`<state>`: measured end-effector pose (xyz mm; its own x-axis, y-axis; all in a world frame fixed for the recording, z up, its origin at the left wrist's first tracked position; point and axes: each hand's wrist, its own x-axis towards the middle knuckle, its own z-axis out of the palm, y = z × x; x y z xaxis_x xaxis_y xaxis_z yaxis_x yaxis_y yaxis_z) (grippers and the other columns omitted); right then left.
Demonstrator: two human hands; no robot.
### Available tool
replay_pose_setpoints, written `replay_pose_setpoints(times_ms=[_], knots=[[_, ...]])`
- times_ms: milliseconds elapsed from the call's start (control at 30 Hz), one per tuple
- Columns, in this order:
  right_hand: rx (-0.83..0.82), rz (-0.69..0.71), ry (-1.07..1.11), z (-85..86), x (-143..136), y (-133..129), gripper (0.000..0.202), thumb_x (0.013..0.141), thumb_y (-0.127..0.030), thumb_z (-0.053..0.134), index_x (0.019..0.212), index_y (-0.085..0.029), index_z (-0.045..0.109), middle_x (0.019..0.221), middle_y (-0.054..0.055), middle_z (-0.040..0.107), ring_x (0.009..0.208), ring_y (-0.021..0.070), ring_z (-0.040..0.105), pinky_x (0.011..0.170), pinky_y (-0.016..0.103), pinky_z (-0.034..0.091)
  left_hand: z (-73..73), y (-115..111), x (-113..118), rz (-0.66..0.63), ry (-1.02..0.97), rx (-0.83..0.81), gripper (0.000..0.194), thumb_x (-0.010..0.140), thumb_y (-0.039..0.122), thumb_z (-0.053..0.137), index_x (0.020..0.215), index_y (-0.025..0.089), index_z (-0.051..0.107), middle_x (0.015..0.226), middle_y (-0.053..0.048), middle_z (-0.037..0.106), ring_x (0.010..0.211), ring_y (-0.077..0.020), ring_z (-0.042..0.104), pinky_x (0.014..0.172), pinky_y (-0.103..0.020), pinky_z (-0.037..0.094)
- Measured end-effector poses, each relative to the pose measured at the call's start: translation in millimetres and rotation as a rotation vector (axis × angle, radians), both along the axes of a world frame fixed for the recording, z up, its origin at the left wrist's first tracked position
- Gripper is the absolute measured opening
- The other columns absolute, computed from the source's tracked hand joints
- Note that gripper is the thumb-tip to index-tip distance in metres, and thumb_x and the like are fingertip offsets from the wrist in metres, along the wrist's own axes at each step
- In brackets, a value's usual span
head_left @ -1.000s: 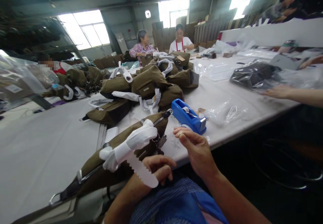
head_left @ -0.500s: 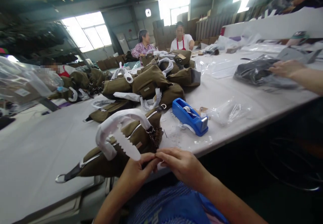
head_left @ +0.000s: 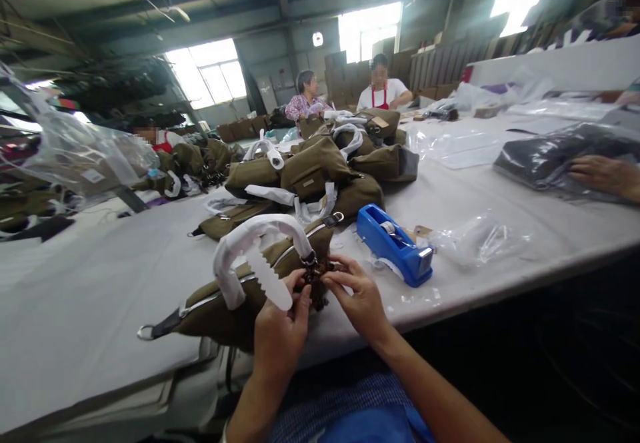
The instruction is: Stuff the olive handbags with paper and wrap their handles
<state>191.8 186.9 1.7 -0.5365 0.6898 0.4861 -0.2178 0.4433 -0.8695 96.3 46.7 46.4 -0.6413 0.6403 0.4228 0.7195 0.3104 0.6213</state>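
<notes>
An olive-green handbag lies at the table's front edge, its silver zip facing up. White wrapping covers its arched handle. From the right foot of that handle hangs a dark brown, frilly-looking charm. My left hand pinches the charm from the left, thumb and fingers closed. On its other side my right hand grips it between thumb and fingertips. A white strip with a jagged edge slants below the handle, its lower end over my left fingers; whether they hold it I cannot tell.
Right of the bag stands a blue tape dispenser, with crumpled clear plastic beyond. More olive handbags are piled behind. At far right another person's hand rests on a dark, plastic-wrapped item. Several people sit around the table.
Both my hands have moved up from the table's edge onto the brown charm and now grip it. The view has shifted a little. The other person's hand has moved lower on the wrapped item.
</notes>
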Motion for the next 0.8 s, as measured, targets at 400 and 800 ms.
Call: replay_pose_setpoints(times_ms=[400,800], knots=[[-0.047,0.075,-0.021,4.1,14,-7,0.013,0.092,-0.024,0.068,0.095,-0.025,0.081,0.108,0.004,0.075,0.104,0.0176,0.070,0.097,0.027,0.053,7.2,10,1,0.143,0.060,-0.092,0.030,0.094,0.036,0.060,0.122,0.024,0.067,0.102,-0.004,0.079,0.078,-0.0204,0.075,0.076,-0.030,0.058],[0.514,-0.252,-0.206,9.1,18,25,0.024,0.096,-0.014,0.060,0.109,-0.022,0.079,0.091,0.005,0.070,0.084,0.0172,0.065,0.079,0.027,0.050,3.8,11,-7,0.041,-0.045,0.001,0.029,0.092,0.035,0.061,0.116,0.021,0.069,0.102,-0.006,0.078,0.094,-0.0232,0.075,0.092,-0.036,0.058]])
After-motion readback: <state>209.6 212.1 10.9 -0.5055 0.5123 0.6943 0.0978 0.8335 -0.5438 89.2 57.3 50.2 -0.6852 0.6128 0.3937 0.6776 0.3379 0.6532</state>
